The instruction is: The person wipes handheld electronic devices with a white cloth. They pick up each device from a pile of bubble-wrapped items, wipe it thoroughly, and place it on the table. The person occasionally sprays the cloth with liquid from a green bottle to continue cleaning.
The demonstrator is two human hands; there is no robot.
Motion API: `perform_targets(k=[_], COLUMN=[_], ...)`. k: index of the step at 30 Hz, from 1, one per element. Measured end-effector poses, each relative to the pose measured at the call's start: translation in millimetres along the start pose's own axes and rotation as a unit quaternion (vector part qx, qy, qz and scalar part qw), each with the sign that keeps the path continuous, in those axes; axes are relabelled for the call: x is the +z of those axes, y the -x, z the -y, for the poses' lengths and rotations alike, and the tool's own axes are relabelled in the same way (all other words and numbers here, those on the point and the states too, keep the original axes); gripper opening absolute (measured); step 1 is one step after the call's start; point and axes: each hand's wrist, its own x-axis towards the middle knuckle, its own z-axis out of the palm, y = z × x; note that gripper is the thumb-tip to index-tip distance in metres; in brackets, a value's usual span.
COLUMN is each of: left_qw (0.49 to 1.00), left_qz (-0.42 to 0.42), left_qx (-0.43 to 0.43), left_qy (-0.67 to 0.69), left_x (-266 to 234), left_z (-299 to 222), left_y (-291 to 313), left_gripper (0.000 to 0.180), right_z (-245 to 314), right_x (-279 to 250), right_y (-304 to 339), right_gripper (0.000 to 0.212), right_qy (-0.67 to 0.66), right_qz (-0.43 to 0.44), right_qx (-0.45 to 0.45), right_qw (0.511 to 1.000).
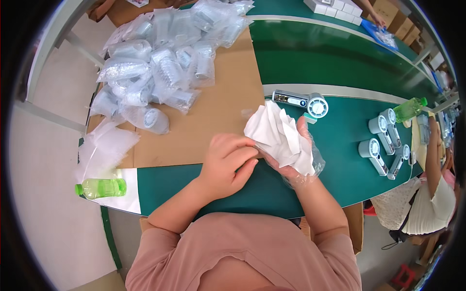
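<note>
Sheets (279, 133), just L of fan (318, 105): prob. light, floppy, crease easily; best gripped by edges. My R hand (288, 171) holds them; L hand (225, 160) curled, can't tell if pinching.

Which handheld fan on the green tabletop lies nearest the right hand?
The lone fan just beyond the white sheets; the other four fans are grouped farther right, near a green bottle.

Green-topped workbench (347, 145), grey floor (376, 264), pale metal frame (51, 116).
</note>
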Motion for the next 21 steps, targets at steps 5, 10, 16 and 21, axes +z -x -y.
perform_targets(k=[5, 10, 16, 21], left_qw=[0.999, 0.996, 0.989, 0.991], left_qz=[0.024, -0.017, 0.011, 0.026], left_qx=[-0.003, -0.088, -0.147, -0.128], left_qy=[-0.022, -0.003, 0.013, 0.013], left_x=[2, -11, -10, -4], left_z=[-1, 12, 39, 24], left_y=[-2, 19, 36, 34], left_gripper=[0.024, 0.017, 0.012, 0.011], right_z=[21, 93, 166, 196], right_x=[25, 48, 23, -8], right_y=[6, 127, 175, 150], right_gripper=[0.064, 0.061, 0.058, 0.049], right_qy=[-0.044, 0.057, 0.808, 0.904], right_qz=[-0.050, 0.035, -0.153, -0.343], right_qx=[-0.122, -0.431, -0.482, -0.255], right_qw=[0.990, 0.900, 0.303, 0.019])
